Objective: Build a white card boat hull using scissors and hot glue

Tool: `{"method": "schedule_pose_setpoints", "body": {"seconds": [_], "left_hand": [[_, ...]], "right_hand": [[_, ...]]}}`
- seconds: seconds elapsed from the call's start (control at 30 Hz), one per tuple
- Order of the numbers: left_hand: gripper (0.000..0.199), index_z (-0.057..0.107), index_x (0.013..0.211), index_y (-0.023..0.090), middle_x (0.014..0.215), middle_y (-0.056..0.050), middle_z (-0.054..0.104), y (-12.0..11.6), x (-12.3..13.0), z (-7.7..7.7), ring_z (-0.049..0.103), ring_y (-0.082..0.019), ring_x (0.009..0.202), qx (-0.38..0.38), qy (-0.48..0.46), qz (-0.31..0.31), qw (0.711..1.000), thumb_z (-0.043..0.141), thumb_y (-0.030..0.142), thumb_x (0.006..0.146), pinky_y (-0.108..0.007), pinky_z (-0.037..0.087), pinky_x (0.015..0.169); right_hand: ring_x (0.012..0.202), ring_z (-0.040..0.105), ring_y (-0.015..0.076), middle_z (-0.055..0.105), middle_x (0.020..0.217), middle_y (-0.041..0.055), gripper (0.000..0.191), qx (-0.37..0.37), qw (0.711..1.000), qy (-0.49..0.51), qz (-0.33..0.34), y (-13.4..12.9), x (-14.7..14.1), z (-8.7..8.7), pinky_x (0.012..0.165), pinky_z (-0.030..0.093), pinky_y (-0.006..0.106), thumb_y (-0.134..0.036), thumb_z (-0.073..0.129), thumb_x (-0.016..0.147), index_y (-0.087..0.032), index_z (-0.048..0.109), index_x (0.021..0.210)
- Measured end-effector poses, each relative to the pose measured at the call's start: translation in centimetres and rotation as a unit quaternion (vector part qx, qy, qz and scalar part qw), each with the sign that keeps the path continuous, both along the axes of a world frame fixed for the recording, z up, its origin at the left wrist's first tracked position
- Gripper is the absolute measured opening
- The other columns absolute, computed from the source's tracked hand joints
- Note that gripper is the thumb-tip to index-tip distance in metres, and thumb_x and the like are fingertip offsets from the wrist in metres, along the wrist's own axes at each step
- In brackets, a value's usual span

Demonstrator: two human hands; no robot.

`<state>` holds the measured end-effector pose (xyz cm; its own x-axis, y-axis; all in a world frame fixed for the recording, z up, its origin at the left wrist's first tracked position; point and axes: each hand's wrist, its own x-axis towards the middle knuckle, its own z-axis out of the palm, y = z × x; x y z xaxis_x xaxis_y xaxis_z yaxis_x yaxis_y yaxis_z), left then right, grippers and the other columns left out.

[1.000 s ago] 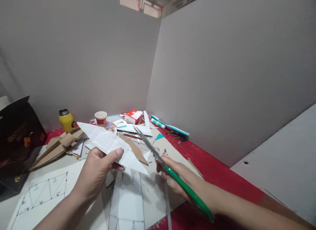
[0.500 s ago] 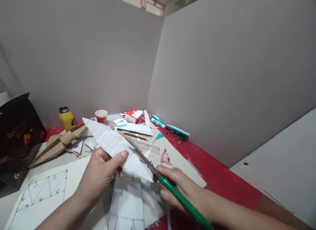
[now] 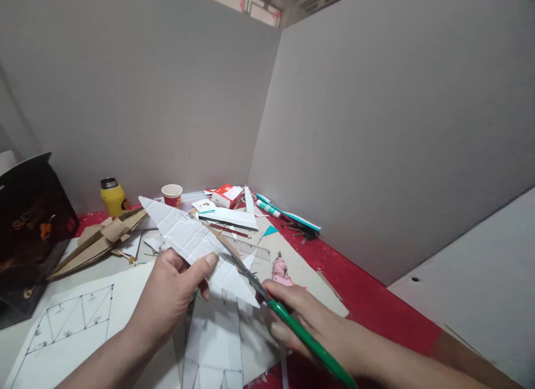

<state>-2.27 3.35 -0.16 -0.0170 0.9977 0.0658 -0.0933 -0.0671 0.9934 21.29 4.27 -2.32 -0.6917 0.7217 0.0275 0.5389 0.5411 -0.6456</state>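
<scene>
My left hand (image 3: 178, 291) pinches a white creased piece of card (image 3: 184, 233), long and pointed at both ends, with the thumb on its upper face. Green-handled scissors (image 3: 292, 325) are in my right hand (image 3: 305, 316), fingers wrapped about the handles. Their blades lie along the right edge of the card, close to my left thumb; whether the blades are parted is hard to make out. Below the card lies a white sheet with ruled lines (image 3: 217, 333). To the left rests a paper with a truss-like drawing (image 3: 69, 316).
At the back stand a yellow bottle (image 3: 112, 198) and a paper cup (image 3: 172, 195). Folded brown cardboard (image 3: 104, 238) lies left, beside a black bag (image 3: 31, 233). A clear ruler (image 3: 246, 247), a pencil (image 3: 234, 231) and a pink-wrapped object (image 3: 281, 269) lie beyond my hands. Grey partitions enclose the table.
The view has shifted slightly. Both hands keep their hold on the card and scissors, and the blades have moved only slightly, if at all, against the card's edge.
</scene>
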Motion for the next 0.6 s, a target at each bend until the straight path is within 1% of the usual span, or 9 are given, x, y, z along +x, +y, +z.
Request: {"method": "schedule_pose_setpoints", "body": {"seconds": [0.2,0.4,0.5,0.6], "left_hand": [[0.019,0.065,0.073,0.017,0.060,0.003,0.063,-0.04,0.02,-0.02,0.051,-0.009,0.050,0.002,-0.001,-0.016,1.000,0.071,0.034,0.077,-0.019,0.045,0.047],[0.020,0.065,0.070,0.017,0.062,0.002,0.064,0.07,0.14,-0.22,0.051,-0.009,0.050,0.004,-0.008,-0.022,1.000,0.072,0.035,0.075,-0.018,0.045,0.046],[0.020,0.065,0.069,0.016,0.061,0.002,0.064,0.12,0.17,-0.23,0.050,-0.009,0.050,0.002,-0.007,-0.029,1.000,0.072,0.035,0.075,-0.018,0.045,0.045],[0.021,0.065,0.068,0.016,0.060,0.001,0.064,0.10,0.14,-0.17,0.050,-0.009,0.049,0.000,-0.003,-0.029,1.000,0.071,0.035,0.076,-0.018,0.044,0.045]], "right_hand": [[0.068,0.047,0.0155,0.051,0.074,0.0002,0.012,-0.004,1.000,0.005,-0.008,-0.04,-0.08,-0.35,0.061,0.042,0.026,-0.032,0.050,0.088,-0.020,0.047,0.086],[0.063,0.043,0.0136,0.047,0.069,-0.0026,0.012,-0.029,0.999,0.004,-0.021,-0.25,-0.16,-0.12,0.059,0.039,0.024,-0.029,0.051,0.087,-0.021,0.044,0.081],[0.061,0.040,0.0125,0.044,0.066,-0.0040,0.014,-0.042,0.999,0.016,-0.021,-0.28,-0.19,-0.27,0.058,0.038,0.024,-0.030,0.049,0.089,-0.021,0.044,0.080],[0.059,0.036,0.0118,0.040,0.065,-0.0046,0.018,-0.050,0.997,0.049,-0.011,-0.21,-0.09,-0.85,0.056,0.035,0.023,-0.033,0.049,0.090,-0.021,0.043,0.078]]}}
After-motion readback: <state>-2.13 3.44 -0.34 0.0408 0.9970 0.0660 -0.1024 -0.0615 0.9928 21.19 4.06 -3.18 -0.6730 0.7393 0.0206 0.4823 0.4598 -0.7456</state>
